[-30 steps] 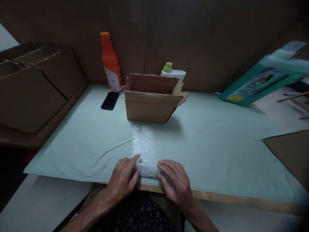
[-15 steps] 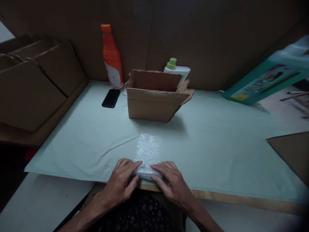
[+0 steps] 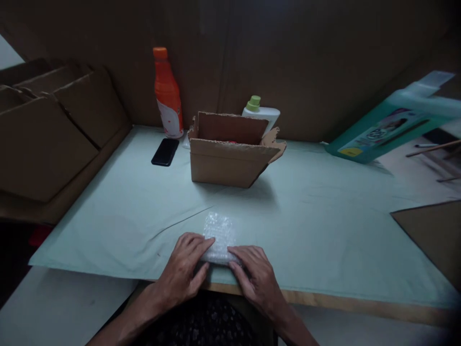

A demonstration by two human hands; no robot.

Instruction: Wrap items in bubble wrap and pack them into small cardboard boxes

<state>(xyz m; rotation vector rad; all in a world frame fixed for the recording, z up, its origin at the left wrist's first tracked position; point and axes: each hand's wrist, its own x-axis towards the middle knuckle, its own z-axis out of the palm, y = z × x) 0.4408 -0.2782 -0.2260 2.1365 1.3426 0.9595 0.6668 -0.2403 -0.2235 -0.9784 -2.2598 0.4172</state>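
A strip of clear bubble wrap [image 3: 220,228] lies near the table's front edge, its near end folded or rolled into a thicker bundle. My left hand [image 3: 189,264] grips the left end of that bundle, thumb below and fingers on top. At the right end, my right hand [image 3: 254,271] holds it the same way. Whatever may be inside the wrap cannot be made out. The far part of the strip lies flat on the pale green cloth [image 3: 324,230].
An open cardboard box [image 3: 223,163] stands beyond my hands, something red just showing inside. Behind it are a white bottle with a green cap [image 3: 261,115], an orange bottle [image 3: 168,96] and a black phone [image 3: 164,152]. A green jug [image 3: 389,122] leans at right; cardboard dividers [image 3: 46,139] stand at left.
The flat part of the bubble wrap has become shorter as the bundle moved slightly away from me along it. Both hands still hold its ends. The view has shifted slightly.
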